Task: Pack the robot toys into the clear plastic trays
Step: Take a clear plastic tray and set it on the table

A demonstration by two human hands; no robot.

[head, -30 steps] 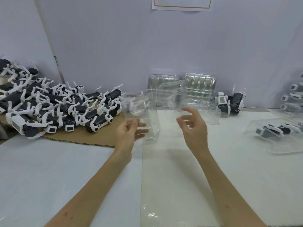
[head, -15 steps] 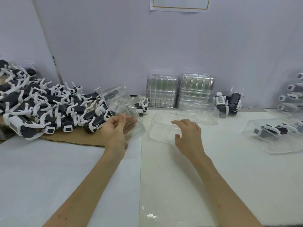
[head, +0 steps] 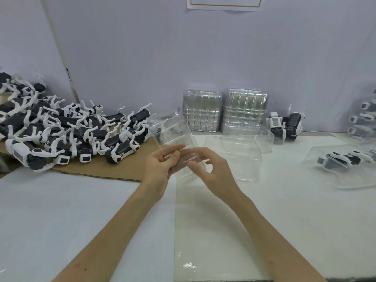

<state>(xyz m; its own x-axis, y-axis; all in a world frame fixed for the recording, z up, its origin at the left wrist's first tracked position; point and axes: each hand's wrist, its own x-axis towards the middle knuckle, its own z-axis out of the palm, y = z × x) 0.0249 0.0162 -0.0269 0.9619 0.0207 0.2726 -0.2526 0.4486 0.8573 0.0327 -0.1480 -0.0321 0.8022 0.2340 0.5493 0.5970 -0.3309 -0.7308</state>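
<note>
Your left hand (head: 159, 169) and right hand (head: 215, 171) meet at the centre of the frame, both on one clear tray (head: 173, 137). You hold the tray off the tabletop (head: 61, 210), tilted, its far end rising toward the upper left in front of the edge of the toy heap. Your left fingers (head: 171, 157) curl round its near end, with the thumb lying across the top face. Your right fingers (head: 203, 157) curl in from the other side and pinch that same near end. Through the clear plastic you cannot tell exactly where each fingertip sits.

The robot toys (head: 71, 129), black with white limbs, lie heaped at the left of the frame on a sheet of brown cardboard (head: 122, 169).

Just right of your hands a second empty tray (head: 236, 159) lies on the tabletop. A third tray (head: 250, 137) is close behind it; whether the two touch is unclear. Further back, against the wall, stand two stacks of nested trays (head: 202, 115).

Right of the stacks, two more toys (head: 284, 125) sit side by side. Near the right edge a packed tray (head: 341, 165) has a toy under its clear plastic. More packed toys (head: 364, 119) at the far right edge are blurred.

A sheet of paper (head: 225, 3) hangs on the wall at the top of the frame.
</note>
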